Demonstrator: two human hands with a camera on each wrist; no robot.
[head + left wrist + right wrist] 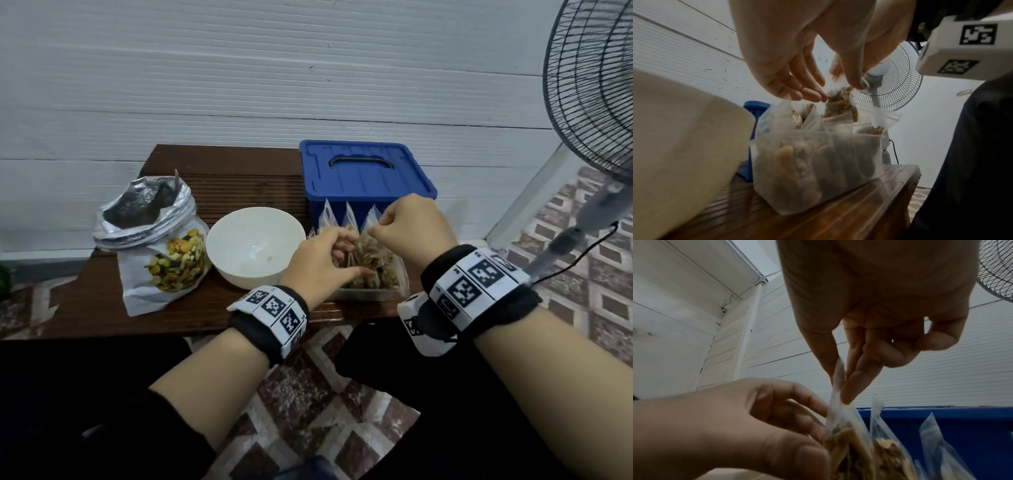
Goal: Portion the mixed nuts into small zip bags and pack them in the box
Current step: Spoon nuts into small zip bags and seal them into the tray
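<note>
Zip bag of nuts (840,426) pinched at top by right hand (416,224) | steadied by left hand's (317,263) curled fingers | clear box (818,170) at table's (239,185) front-right edge.

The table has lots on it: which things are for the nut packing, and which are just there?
In use:
- zip bag of nuts, pinched by right hand, left hand beside it
- clear box of filled bags
- foil nut bag
- white bowl

Just there:
- blue lidded bin
- fan
</note>
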